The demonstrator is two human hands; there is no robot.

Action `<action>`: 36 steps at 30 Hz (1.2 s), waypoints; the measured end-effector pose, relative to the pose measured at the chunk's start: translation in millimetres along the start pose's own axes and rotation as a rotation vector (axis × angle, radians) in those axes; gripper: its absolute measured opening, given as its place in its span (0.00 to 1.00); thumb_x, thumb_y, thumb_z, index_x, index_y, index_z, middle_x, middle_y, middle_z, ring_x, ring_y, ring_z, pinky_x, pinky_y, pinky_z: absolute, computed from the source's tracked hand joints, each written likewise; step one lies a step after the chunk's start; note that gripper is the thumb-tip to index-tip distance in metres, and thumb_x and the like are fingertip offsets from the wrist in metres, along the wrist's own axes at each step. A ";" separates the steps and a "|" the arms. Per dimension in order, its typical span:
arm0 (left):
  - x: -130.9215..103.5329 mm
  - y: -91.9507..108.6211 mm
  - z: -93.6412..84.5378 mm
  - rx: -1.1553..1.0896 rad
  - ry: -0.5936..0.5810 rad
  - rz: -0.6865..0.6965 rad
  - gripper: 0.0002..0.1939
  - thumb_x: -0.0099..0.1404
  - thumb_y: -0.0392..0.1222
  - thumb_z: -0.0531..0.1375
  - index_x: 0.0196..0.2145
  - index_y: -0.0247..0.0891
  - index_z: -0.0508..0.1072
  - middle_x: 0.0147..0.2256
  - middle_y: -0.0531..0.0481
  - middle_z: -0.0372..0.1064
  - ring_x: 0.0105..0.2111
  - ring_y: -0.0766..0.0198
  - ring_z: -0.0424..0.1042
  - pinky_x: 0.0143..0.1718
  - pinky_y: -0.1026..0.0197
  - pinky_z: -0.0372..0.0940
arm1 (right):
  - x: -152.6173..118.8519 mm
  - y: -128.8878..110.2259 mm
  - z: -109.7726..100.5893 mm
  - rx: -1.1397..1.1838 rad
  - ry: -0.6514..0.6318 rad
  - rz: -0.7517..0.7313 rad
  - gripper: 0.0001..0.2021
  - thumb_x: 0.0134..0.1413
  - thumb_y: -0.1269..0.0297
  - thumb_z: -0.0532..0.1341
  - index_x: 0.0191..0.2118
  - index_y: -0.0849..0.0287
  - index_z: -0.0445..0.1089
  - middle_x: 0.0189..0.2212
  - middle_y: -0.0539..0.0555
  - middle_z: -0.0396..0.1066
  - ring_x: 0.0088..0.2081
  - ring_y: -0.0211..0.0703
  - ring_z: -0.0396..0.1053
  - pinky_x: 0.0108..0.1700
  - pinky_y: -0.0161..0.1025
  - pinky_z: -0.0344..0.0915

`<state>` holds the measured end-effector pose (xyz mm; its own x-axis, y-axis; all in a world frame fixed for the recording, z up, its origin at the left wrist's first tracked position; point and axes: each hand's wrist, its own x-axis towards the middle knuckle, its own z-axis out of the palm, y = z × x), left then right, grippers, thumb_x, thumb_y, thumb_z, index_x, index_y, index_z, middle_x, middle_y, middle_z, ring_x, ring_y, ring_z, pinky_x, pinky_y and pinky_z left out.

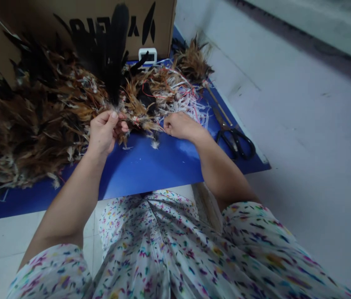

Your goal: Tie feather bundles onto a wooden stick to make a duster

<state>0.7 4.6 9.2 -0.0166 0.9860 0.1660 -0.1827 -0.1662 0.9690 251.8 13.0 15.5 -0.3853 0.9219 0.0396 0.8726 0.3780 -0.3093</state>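
The smooth blue work surface (150, 170) lay before you. The feather pile (38, 124), soft, brown and tangled with thin white and red strands (191, 101), covered its far side. The black plume (116, 58), long and broad, pointed away from you; the thumb and fingers of your left hand (103, 131) clamped its base, the vanes extending beyond the fingertips. Your right hand (180, 125) curled its fingers at the pile; their grip could not be determined.
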 end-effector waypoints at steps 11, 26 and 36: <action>0.3 -1.1 -1.3 -0.028 0.008 -0.011 0.16 0.60 0.51 0.70 0.28 0.35 0.74 0.23 0.52 0.73 0.18 0.71 0.70 0.21 0.70 0.68 | -1.3 2.3 -15.2 0.308 0.074 0.022 0.05 0.53 0.72 0.61 0.32 0.60 0.75 0.28 0.51 0.74 0.31 0.38 0.69 0.38 0.35 0.61; -0.1 -0.1 -0.5 -0.024 0.011 -0.034 0.16 0.58 0.50 0.71 0.27 0.35 0.74 0.23 0.52 0.73 0.18 0.72 0.70 0.20 0.71 0.66 | -0.5 56.2 -26.7 -0.014 0.491 0.633 0.14 0.61 0.71 0.56 0.45 0.64 0.79 0.47 0.65 0.78 0.50 0.56 0.75 0.53 0.50 0.68; -0.6 0.6 1.1 -0.050 0.015 -0.036 0.13 0.61 0.45 0.69 0.26 0.34 0.74 0.23 0.52 0.73 0.18 0.72 0.70 0.20 0.70 0.67 | 4.3 67.9 -20.4 -0.006 0.362 0.691 0.16 0.59 0.74 0.56 0.46 0.65 0.80 0.46 0.67 0.79 0.50 0.59 0.76 0.50 0.47 0.68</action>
<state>1.7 3.9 9.8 -0.0241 0.9914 0.1284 -0.2322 -0.1305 0.9639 315.5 44.3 14.1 0.3676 0.9182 0.1475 0.8809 -0.2930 -0.3718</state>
